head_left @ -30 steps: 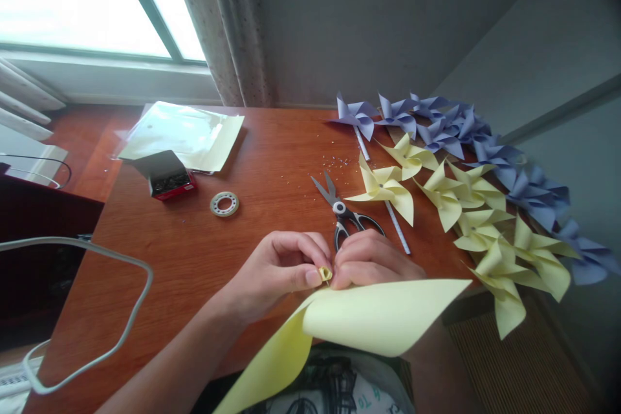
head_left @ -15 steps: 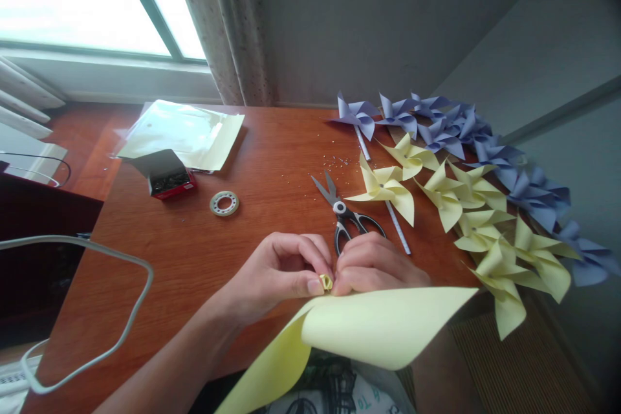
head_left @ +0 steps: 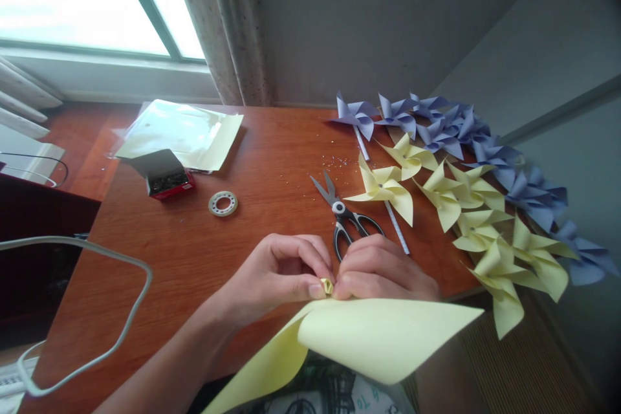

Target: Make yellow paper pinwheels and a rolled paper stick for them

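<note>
A big curled yellow paper [head_left: 383, 330] is being held up over the near edge of the table [head_left: 194, 291], in front of the person's shirt [head_left: 334, 388]. A little yellow roll [head_left: 327, 285], at the paper's upper edge, is being pinched by the thumb and a finger of the left hand [head_left: 286, 268]. The right hand [head_left: 385, 268] is being held right beside the roll, its fingers bent in and squeezed together; what is being gripped inside cannot be told, since it is being hidden.

The yellow paper is looking very light, a bit springy and easy to crease. A dull, dry face is being shown, so not much slipping is being expected. The roll is seeming stiffer than the wide curls, so the best hold is being offered there, with a soft pinch. If the curls are being squeezed, they may be dented.

Scissors [head_left: 339, 208] are being seen just past the right hand, and yellow pinwheels [head_left: 383, 187] are being seen near the right edge. A tape ring [head_left: 233, 203] is being seen nearer the left edge.
</note>
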